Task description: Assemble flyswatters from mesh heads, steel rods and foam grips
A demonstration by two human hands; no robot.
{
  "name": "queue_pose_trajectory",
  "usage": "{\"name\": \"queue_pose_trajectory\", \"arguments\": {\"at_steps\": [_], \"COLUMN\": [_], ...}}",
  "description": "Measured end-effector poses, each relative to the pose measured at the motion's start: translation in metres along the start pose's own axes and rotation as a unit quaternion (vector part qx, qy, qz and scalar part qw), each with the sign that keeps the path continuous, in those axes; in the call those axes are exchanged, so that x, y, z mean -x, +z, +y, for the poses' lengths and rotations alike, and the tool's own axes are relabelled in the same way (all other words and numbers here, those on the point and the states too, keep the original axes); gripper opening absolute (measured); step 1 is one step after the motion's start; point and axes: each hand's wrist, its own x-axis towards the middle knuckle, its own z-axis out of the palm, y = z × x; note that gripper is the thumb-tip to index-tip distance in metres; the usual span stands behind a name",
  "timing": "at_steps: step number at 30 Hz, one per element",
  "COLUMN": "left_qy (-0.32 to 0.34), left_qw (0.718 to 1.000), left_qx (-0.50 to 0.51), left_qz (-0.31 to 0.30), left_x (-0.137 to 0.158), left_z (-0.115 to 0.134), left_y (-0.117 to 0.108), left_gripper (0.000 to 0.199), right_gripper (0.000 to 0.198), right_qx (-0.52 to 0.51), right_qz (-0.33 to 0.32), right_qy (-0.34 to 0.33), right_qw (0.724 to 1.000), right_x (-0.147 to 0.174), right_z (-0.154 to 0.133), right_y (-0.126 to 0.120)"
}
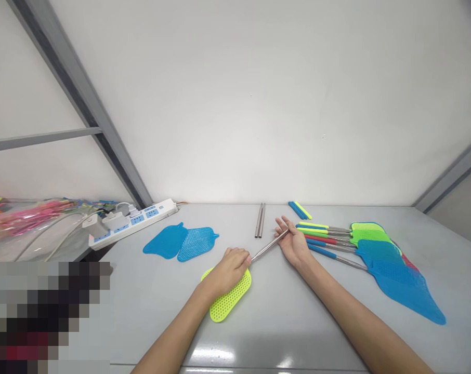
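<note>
Yellow-green swatter head: We see it lying under the person's left hand (pixel 232 266) on the grey tabletop (pixel 282 317), at the near centre; the perforated yellow-green swatter head (pixel 230 301) shows on either side of the wrist.
Metal rod: The slim metal rod (pixel 269 247) spans the gap between the two hands, one end at the head's neck, the other at the right hand (pixel 293 244).
Left fingers: We find them curled down together over the neck, closed on it; the joint itself is hidden.
Right fingers: Palm turned up, they are partly spread, with the rod's end against them; how firmly it is pinched, we cannot tell.
Weak spot: We judge the rod could slip or roll if that right-hand contact is loose, and the thin neck could bend if the left presses off line.
Neighbouring row: The assembled swatters (pixel 329 241) have handles just beside the right hand; an outward sweep could, we think, knock them askew.
Direction: The rounded end of the head points toward the wearer and leftward, the rod away and rightward.
Long axis: We trace one slanting line, near left to far right, the head lying a little steeper than the rod.
</note>
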Motion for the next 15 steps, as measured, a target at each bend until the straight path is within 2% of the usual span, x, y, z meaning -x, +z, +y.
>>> {"name": "queue_pose_trajectory", "arguments": {"at_steps": [9, 15], "left_qy": [0.008, 0.005], "left_qw": [1.0, 1.0], "left_qx": [-0.014, -0.013], "left_qz": [0.012, 0.012], "left_x": [-0.0012, -0.001], "left_z": [-0.0015, 0.0023], "left_y": [0.0037, 0.0022], "left_gripper": [0.033, 0.033], "right_gripper": [0.015, 0.017], "right_qx": [0.009, -0.063], "right_qz": [0.0, -0.023], "right_qy": [0.009, 0.03], "right_qw": [1.0, 0.997], "right_x": [-0.0047, -0.0062], "right_z": [0.0001, 0.0001], "right_y": [-0.0056, -0.009]}}
